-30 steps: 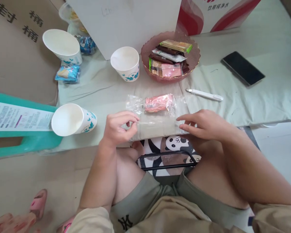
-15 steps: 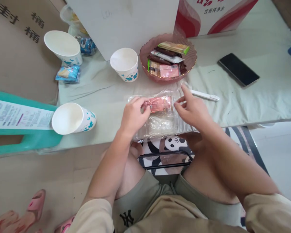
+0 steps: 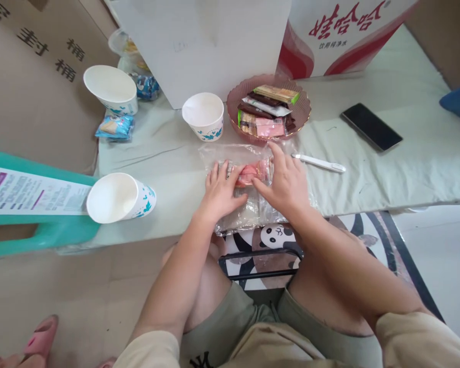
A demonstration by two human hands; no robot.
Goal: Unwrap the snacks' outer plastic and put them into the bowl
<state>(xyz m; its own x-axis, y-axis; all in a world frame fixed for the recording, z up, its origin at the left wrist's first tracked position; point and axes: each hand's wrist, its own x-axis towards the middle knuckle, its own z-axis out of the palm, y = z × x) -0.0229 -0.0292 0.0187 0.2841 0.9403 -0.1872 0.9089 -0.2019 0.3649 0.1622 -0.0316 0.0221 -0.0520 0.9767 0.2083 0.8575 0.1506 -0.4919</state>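
Pink wrapped snacks (image 3: 249,175) lie on a clear plastic bag (image 3: 237,217) near the table's front edge. My left hand (image 3: 222,191) rests over their left end with its fingers spread. From the right, my right hand (image 3: 285,179) reaches across the bag, thumb at the snacks and fingers stretched forward. Both hands touch the snacks or the plastic; how firmly, I cannot tell. A white plastic-handled tool (image 3: 320,163) lies just right of my right hand, its left end partly covered by the plastic.
Behind the bag stands a pink bowl (image 3: 232,110) of wrapped snack bars. Paper cups (image 3: 205,120) stand to the left, beside a green handled item (image 3: 61,232). A phone (image 3: 371,127) lies at right. Large boxes (image 3: 214,46) line the back. A person's pink slipper (image 3: 42,335) shows at lower left.
My left hand's fingers have gone from pinching the snacks to spread out over them. My right hand has moved left onto the bag. The view has tilted up slightly.
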